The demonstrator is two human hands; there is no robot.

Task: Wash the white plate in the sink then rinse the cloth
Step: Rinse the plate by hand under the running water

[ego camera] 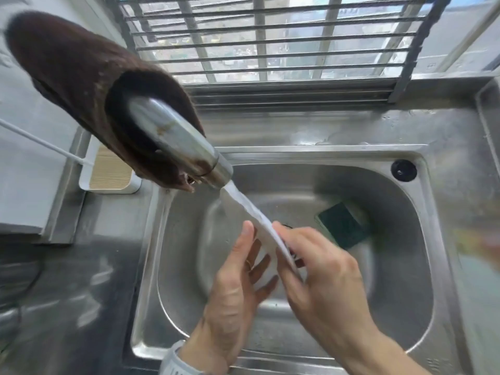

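Observation:
The white plate (pixel 267 228) stands on edge over the steel sink (pixel 405 266), blurred with motion. Water (pixel 238 197) runs from the faucet (pixel 176 136) onto its top rim. My right hand (pixel 324 272) grips the plate from the right, thumb on the rim. My left hand (pixel 232 288) lies flat against the plate's left face, its fingers spread and its thumb pointing up along the rim. A dark brown cloth (pixel 67 66) hangs draped over the faucet neck at upper left, away from both hands.
A green sponge (pixel 342 226) lies in the basin to the right of the plate. A white holder with a wooden slatted top (pixel 108 174) sits on the left counter behind the faucet. A barred window (pixel 270 50) backs the sink. Dark cables (pixel 16 293) lie at far left.

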